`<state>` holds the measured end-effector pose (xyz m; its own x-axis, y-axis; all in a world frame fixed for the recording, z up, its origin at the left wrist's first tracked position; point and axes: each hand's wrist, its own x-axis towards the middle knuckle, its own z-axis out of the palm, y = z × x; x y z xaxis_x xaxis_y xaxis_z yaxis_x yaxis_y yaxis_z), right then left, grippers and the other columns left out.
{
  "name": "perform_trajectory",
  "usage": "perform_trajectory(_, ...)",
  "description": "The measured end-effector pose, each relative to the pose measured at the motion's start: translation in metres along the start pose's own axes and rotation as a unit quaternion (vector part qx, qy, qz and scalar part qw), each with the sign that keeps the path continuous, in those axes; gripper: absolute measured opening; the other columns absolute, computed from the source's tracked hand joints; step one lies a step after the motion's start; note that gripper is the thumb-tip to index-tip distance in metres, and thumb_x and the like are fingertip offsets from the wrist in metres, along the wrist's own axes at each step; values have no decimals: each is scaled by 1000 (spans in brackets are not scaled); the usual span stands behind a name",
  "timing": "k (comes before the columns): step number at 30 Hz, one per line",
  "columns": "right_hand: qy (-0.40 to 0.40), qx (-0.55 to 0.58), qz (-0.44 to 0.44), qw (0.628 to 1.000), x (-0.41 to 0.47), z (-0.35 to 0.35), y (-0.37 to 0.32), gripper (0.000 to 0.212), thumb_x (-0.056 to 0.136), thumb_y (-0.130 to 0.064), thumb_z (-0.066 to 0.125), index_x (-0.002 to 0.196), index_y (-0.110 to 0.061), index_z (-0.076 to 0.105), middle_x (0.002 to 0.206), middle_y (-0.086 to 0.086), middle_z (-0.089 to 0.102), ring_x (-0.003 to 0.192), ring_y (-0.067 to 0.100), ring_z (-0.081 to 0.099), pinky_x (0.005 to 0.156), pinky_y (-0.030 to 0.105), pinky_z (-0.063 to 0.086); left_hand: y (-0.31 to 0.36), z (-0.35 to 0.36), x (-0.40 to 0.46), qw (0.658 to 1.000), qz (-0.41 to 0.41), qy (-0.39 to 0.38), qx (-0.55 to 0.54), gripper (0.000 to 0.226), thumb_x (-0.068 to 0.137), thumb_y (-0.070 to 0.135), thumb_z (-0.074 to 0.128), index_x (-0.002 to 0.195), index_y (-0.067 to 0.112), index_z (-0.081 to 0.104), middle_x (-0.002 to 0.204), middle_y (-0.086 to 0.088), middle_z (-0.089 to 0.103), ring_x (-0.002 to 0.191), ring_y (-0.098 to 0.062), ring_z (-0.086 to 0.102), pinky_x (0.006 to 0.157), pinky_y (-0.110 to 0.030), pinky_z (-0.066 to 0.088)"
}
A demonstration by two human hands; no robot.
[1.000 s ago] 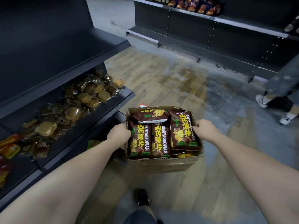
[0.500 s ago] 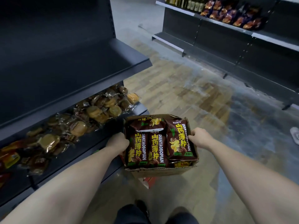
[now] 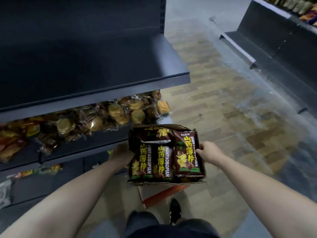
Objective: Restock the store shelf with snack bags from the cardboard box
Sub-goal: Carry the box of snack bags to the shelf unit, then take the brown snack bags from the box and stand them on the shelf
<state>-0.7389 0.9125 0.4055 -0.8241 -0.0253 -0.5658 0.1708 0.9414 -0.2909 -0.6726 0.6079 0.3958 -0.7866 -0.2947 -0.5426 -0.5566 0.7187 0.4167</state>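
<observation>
— Item one?
— One open brown cardboard box [image 3: 165, 182], held in the air in front of the person, just beside the front edge of the dark grey metal store shelf [image 3: 96, 98], level with the tier below it.

— Contents?
— Dark brown snack bags with yellow lettering [image 3: 187, 153]. Three stand upright side by side facing up; a fourth lies across the far end of the box, over the tops of the two on the left.

— Who carries it?
— Both bare hands. The left hand [image 3: 120, 156] is against the box's left wall, its fingers hidden behind the cardboard, so I cannot tell how they lie. The right hand [image 3: 210, 152] grips the right wall, fingers curled over the rim and touching the rightmost bag.

— The shelf itself?
— The upper dark tier is bare. The tier below holds clear-wrapped golden pastries [image 3: 118, 112] heaped along the right part, with orange and red packets [image 3: 12, 145] to the far left. Lower still, a few more colourful packets [image 3: 39, 170] show, too blurred to identify.

— Floor?
— Wood-pattern flooring [image 3: 214, 103] with grey patches. A red flat piece [image 3: 163, 194] lies directly under the box, near the person's black shoe with white stripes [image 3: 175, 211].

— Anything opposite?
— A second dark shelving unit [image 3: 267, 36] across the aisle, with colourful goods at its top corner, blurred.
</observation>
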Motion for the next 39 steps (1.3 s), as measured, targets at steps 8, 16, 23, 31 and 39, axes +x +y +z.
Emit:
perform_trajectory(8,-32,-77,-66,994,59,-22,-6,22,92,-31,52,86,-13,63,91,6,69,81,25,66,74,37,56,14,26,-2,994,-97,40,-22,15,87,9,42,76,9,51,78,-12,59,72,-26,56,58,-29,41)
perform_trajectory(16,-74,-75,-95,990,94,-26,-5,19,93,-26,51,88,-13,63,85,5,70,76,22,69,75,40,58,13,38,7,990,-120,35,-59,21,83,10,38,75,9,57,73,-11,61,77,-31,65,62,-32,53)
perform_trajectory(23,-96,-73,-107,987,115,-26,-8,19,93,-23,50,84,-11,62,82,5,70,76,21,70,74,39,59,10,46,22,988,-139,37,-64,27,82,7,40,93,-1,64,86,-21,68,84,-36,66,63,-32,51)
perform_trajectory(31,-87,-110,-122,983,127,-16,-1,21,90,-25,50,73,-15,57,81,6,68,73,25,66,69,41,57,16,58,20,987,-135,49,-75,22,83,-2,41,95,3,58,90,-26,68,86,-37,66,64,-32,48)
perform_trajectory(39,-24,-53,-107,993,124,-7,11,17,92,-26,51,78,-18,57,76,0,62,71,25,58,53,28,38,11,75,22,980,-175,57,-74,21,88,10,43,78,5,61,72,-13,62,78,-32,64,58,-29,42)
